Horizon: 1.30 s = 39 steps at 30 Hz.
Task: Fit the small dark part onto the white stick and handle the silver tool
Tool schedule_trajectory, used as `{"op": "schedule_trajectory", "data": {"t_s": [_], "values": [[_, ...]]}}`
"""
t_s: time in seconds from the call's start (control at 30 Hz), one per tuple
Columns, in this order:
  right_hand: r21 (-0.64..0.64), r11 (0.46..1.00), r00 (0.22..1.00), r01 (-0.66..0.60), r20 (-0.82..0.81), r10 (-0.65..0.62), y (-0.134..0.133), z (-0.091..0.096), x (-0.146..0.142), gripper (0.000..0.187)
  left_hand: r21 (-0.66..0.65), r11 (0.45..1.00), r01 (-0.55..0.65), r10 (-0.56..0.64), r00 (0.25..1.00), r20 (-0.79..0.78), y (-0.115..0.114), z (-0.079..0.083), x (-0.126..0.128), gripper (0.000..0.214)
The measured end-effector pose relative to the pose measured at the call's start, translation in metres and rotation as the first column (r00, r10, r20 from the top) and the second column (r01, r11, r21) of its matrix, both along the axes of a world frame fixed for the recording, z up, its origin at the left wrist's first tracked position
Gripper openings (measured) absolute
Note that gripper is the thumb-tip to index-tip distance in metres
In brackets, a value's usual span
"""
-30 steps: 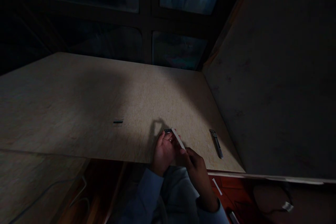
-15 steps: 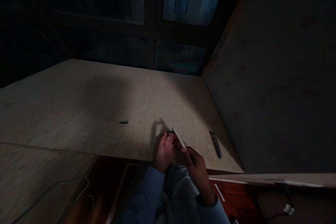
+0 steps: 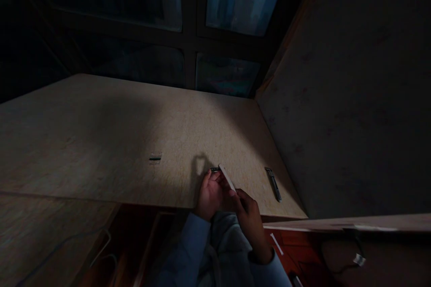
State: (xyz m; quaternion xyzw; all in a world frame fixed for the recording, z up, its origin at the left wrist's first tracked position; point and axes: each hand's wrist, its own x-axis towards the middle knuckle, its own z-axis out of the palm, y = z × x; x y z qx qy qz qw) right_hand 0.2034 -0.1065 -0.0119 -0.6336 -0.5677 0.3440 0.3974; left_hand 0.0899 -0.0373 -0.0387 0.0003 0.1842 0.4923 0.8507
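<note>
My left hand (image 3: 209,195) is closed, palm turned up, with a small dark strip-shaped piece (image 3: 214,169) at its fingertips. What kind of piece it is, the dim light does not show. In my right hand (image 3: 248,208) is a slim, flat white stick (image 3: 227,178), gripped near its lower end and slanting up to the left. Its upper tip meets or nearly meets the dark piece; whether they touch I cannot tell. Part of the stick passes in front of my left fingers, which hides some of them.
On the pale tabletop (image 3: 188,125) a small clear packet with a dark strip (image 3: 155,158) lies to the left. A slim dark tool with a bent end (image 3: 273,184) lies right, near the wall (image 3: 343,112). A cable (image 3: 67,237) crosses the lower surface at left.
The whole view has shifted slightly, so the table things appear a little further left. Both hands keep their grips, and the white stick stays at nearly the same slant.
</note>
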Motion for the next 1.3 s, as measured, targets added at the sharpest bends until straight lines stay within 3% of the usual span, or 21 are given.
{"op": "schedule_trajectory", "data": {"t_s": [0.1, 0.3, 0.6, 0.97, 1.17, 1.3], "values": [[-0.006, 1.0, 0.999, 0.016, 0.035, -0.016, -0.004, 0.003, -0.001, 0.049, 0.016, 1.0, -0.011, 0.011, 1.0, -0.008, -0.001, 0.003, 0.0, 0.035], [0.005, 0.995, 0.994, -0.104, 0.027, 0.104, -0.006, 0.004, -0.011, 0.041, -0.065, 0.995, -0.077, 0.075, 0.997, -0.029, -0.004, 0.002, -0.001, 0.03], [0.058, 0.998, 0.998, 0.017, 0.057, -0.02, -0.005, -0.013, 0.0, 0.042, -0.01, 0.997, -0.079, 0.079, 0.997, -0.006, 0.0, -0.002, 0.003, 0.03], [-0.023, 0.995, 0.995, -0.101, -0.005, 0.101, -0.008, -0.013, -0.018, 0.04, -0.114, 0.987, -0.115, 0.112, 0.993, -0.031, -0.002, 0.008, 0.0, 0.03], [0.0, 0.997, 0.997, -0.072, -0.028, 0.072, -0.004, -0.014, -0.011, 0.038, -0.145, 0.988, -0.053, 0.049, 0.998, -0.028, -0.001, 0.008, 0.0, 0.04], [0.02, 1.0, 1.0, -0.001, -0.006, 0.001, -0.004, -0.012, -0.003, 0.038, -0.093, 0.996, -0.004, 0.004, 1.0, -0.01, 0.0, 0.006, 0.0, 0.036]]}}
